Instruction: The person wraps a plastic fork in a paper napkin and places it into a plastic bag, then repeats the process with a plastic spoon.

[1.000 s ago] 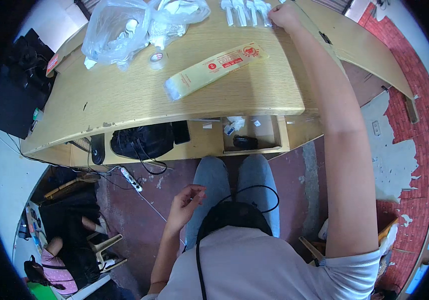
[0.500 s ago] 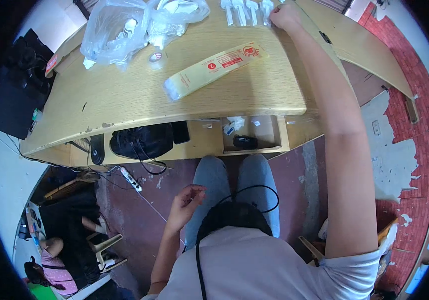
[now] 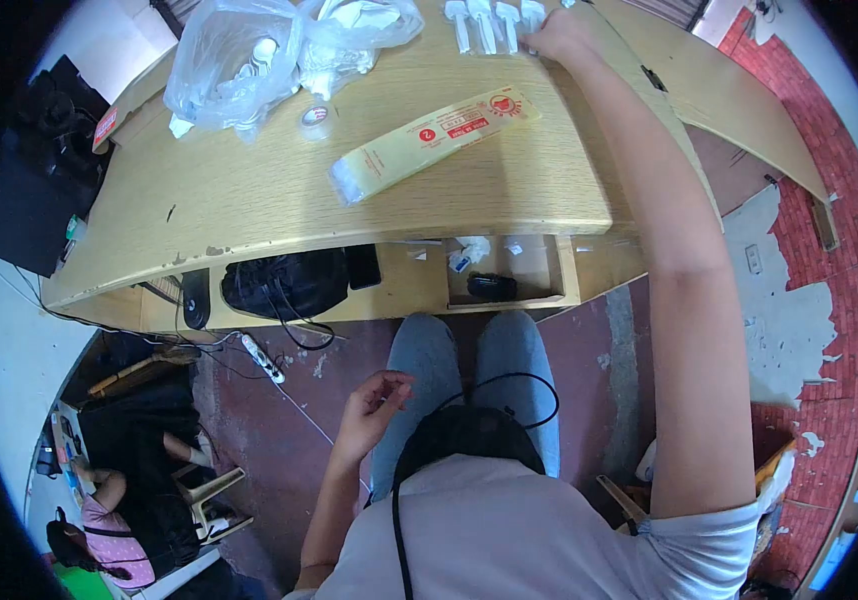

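At the far edge of the desk, several white, spoon-like plastic pieces [image 3: 482,25] lie side by side in clear wrappers. My right hand [image 3: 561,40] reaches to the right end of this row, its fingertips pinched on the lower end of the last wrapped piece. Part of that piece is hidden by the fingers. Over my lap hovers my left hand [image 3: 371,412], loosely curled, with thumb and fingers apart and nothing in it. A long yellow printed packet [image 3: 434,140] lies slantwise on the desk, nearer to me than the row.
Clear plastic bags [image 3: 234,75] with white spoons stand at the back left, beside a tape roll [image 3: 316,121]. Below the desktop, an open drawer [image 3: 567,270] holds small items; a black bag [image 3: 284,285] is left of it. Another person [image 3: 119,535] sits at lower left.
My right hand has shifted slightly left and down along the rightmost wrapped piece. The view has moved a little; my left hand stays in place.
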Motion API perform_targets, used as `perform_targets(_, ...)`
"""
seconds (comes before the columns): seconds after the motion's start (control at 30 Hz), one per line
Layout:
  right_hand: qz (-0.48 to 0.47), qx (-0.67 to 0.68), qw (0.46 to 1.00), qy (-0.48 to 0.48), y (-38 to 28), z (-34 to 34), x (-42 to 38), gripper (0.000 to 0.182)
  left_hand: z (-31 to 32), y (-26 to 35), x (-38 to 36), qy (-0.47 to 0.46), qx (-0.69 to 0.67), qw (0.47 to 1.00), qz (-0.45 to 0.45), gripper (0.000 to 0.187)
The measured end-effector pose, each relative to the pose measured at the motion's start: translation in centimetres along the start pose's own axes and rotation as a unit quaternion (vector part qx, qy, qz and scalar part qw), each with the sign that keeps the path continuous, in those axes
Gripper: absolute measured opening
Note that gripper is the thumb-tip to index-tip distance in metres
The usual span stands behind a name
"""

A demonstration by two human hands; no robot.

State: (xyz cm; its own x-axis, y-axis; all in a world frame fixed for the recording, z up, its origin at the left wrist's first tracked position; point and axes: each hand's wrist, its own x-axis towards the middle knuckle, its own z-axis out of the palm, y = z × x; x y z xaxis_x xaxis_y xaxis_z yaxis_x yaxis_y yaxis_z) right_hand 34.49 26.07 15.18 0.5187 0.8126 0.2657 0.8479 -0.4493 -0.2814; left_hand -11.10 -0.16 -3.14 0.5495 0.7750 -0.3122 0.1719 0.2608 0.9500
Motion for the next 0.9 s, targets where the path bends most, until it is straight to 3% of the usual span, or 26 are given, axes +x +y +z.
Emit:
perform_targets(0.27, -0.007, -0.016, 1.000, -0.001, 0.1, 0.7, 0.9, 0.037, -0.1, -0.1, -0.1, 0.008, 0.001, 1.000, -0.006, 0.019)
perform_targets(0.63, 0.049, -0.008, 0.999, 0.005, -0.9, -0.8, -1.2, 0.056, -0.1, -0.4, -0.1, 0.010, 0.000, 1.000, 0.001, 0.020)
perform_targets(0.9, 0.040, -0.002, 0.999, 0.021, 1.4, 0.9, 1.8, 0.049, 0.0, -0.4, 0.0, 0.014, -0.008, 1.000, -0.003, 0.021)
